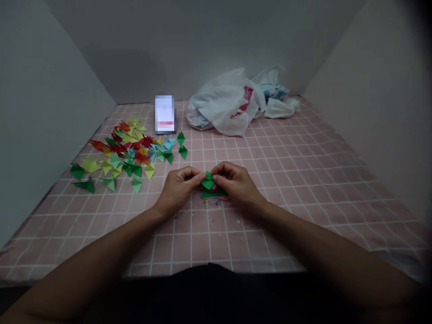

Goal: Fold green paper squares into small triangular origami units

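A small green folded paper (pixel 207 182) is pinched between my two hands, just above the table. My left hand (pixel 179 186) grips its left side with thumb and forefinger. On its right side, the thumb and fingers of my right hand (pixel 238 183) are closed on it too. Beneath lies a stack of coloured paper sheets (pixel 216 194), green on top, with pink, lilac and yellow edges showing; my right hand covers part of it. To the left, many folded paper cranes (pixel 135 143) in green, yellow, red, orange and blue lie in a loose heap.
Behind the cranes stands a phone (pixel 164 113) with a lit, blurred screen. White plastic bags (pixel 229 103) and a crumpled white wrapper (pixel 281 108) lie by the back wall. A pink checked tablecloth (pixel 303 180) covers the table, with small scraps near me. Grey walls rise on three sides.
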A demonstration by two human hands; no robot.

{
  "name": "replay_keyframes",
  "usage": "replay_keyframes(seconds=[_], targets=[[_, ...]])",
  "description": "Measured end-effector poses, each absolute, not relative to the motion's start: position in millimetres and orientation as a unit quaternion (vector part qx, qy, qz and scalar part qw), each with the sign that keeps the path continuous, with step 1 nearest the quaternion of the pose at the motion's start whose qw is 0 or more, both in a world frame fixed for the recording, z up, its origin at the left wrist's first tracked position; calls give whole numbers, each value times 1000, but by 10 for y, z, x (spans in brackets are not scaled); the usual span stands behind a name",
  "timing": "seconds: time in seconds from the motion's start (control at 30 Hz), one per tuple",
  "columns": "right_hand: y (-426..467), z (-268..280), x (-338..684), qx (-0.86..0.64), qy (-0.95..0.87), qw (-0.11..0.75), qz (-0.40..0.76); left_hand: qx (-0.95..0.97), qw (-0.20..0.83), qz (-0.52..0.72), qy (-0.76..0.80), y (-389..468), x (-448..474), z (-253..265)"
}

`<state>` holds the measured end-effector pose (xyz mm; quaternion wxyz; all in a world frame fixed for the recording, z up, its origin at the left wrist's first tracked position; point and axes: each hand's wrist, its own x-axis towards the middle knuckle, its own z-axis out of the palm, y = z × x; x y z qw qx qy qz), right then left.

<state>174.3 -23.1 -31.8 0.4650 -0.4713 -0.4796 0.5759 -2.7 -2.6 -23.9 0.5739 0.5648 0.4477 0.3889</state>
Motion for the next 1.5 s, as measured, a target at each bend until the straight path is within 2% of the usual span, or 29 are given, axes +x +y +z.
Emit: replay_keyframes(seconds=[0.6,1.5], targets=[[-218,-338,1746,-453,-475,478,583,606,526,395,448,-11,-36,-235],[-228,-358,1740,-454,-496,472,569,604,523,393,455,-11,-37,-241]])
